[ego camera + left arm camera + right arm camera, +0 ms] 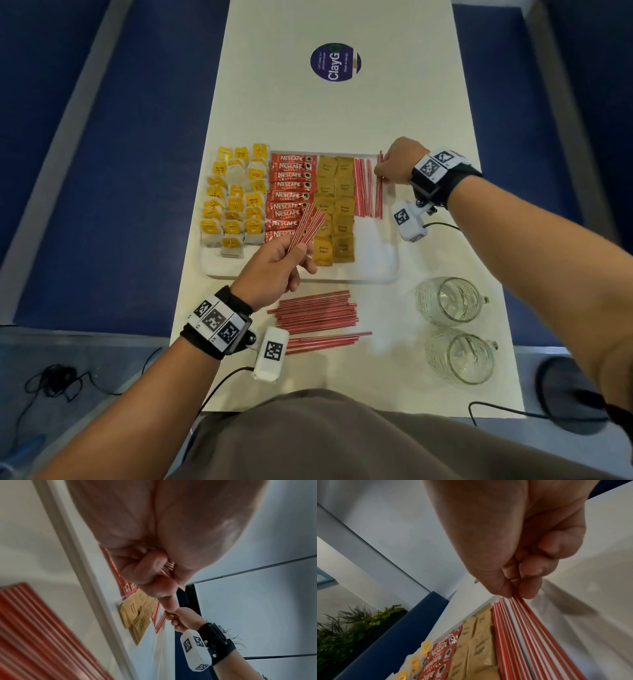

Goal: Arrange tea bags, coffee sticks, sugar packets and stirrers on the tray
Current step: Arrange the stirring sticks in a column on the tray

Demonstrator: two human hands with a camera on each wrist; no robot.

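From above the table, the person's left hand [274, 263] pinches a small fan of red-and-white stirrers [306, 226] between thumb and curled fingers, held up over the near part of the white tray [373, 270]; just beyond that grip lie the red coffee sticks [291, 186] in a stacked column, the brown sugar packets [334, 205] to its right and the yellow tea bags [236, 195] to its left. The right hand [399, 162] pinches the far end of a few stirrers at the tray's right side, the laid row of stirrers [363, 186] just to the left of its fingers. Near the left wrist, a loose pile of stirrers [317, 310] rests on the table [342, 113], off the tray, and two glass mugs [448, 299] stand nearer than the right hand. The left wrist camera shows the fingers [150, 566] curled tight over the striped bundle, with sugar packets [133, 612] and the right hand [181, 618] beyond. The right wrist camera shows thumb and fingertips [527, 588] closed on the ends of the stirrers [530, 628], which run down onto the tray, sugar packets [476, 642] alongside.
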